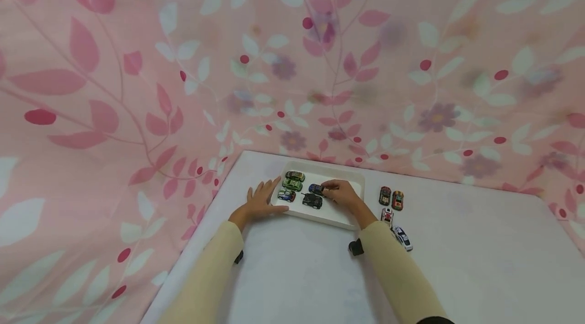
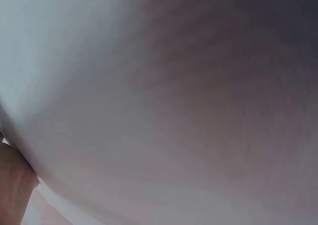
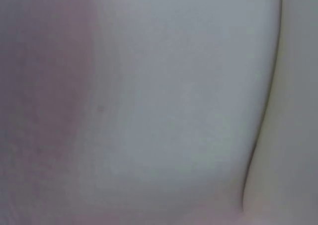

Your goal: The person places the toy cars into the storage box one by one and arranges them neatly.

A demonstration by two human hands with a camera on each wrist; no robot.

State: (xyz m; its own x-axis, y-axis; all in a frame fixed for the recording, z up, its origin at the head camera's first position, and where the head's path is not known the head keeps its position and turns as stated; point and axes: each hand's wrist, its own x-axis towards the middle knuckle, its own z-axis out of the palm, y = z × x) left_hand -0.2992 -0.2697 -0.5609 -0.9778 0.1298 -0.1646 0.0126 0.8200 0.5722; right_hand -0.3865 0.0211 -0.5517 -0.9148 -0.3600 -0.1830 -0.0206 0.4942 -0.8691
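In the head view a white tray (image 1: 325,220) holds several toy cars. My right hand (image 1: 344,194) reaches over its right part and pinches a small blue toy car (image 1: 315,189) at the fingertips. Just below that car stands a black toy tank (image 1: 313,200). Along the tray's left side sit a dark yellowish car (image 1: 295,175), a green car (image 1: 292,184) and a blue-and-white car (image 1: 286,195). My left hand (image 1: 259,202) rests at the tray's left edge, fingers spread and straight. The left wrist view catches only a blurred bit of hand (image 2: 17,183).
Right of the tray, on the white tabletop (image 1: 480,253), lie a dark car (image 1: 385,195), an orange-red car (image 1: 398,200), a white-and-red car (image 1: 387,216) and a white-and-blue car (image 1: 402,238). A pink floral cloth (image 1: 283,100) hangs behind and at the left.
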